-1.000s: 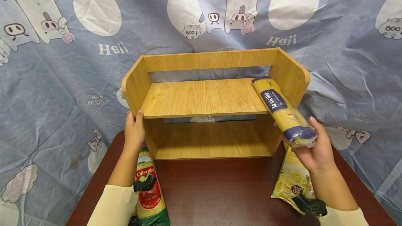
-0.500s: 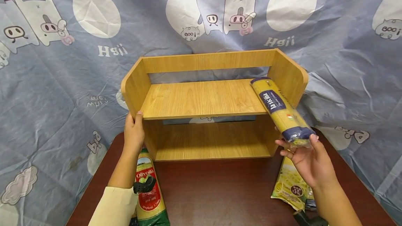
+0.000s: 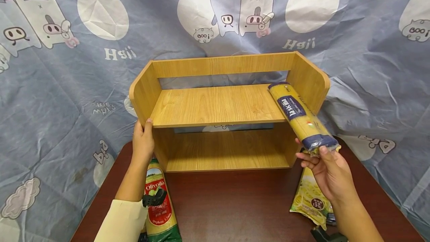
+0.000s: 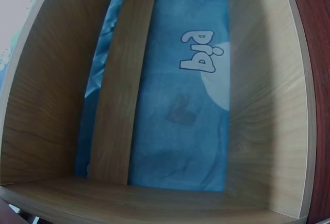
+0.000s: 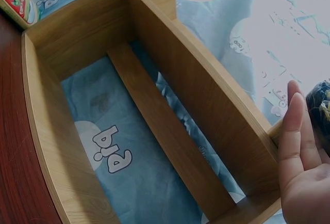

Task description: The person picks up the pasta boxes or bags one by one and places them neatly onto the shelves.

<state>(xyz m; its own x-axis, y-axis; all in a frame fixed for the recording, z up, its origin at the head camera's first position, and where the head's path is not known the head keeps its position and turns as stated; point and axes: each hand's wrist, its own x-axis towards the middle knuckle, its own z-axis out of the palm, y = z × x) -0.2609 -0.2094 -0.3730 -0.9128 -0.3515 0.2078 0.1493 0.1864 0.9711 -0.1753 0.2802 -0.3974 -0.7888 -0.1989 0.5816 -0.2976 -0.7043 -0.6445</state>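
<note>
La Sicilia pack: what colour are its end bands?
Dark blue end bands on the mostly yellow pack; head view shows it best.

2-tier shelf [image 3: 215, 104] set on table [image 3: 231, 204], backed by cloth [image 3: 161, 18]. La Sicilia pack [image 3: 302, 117] laid on upper board's right end, near end jutting past front edge, touched by right hand [image 3: 332, 174]. Shelf's left side gripped by left hand [image 3: 142, 141]. Olivoilà pack [image 3: 161, 217] laid front-left on table; noodle bag [image 3: 310, 197] front-right, partly hidden by right arm.
</note>
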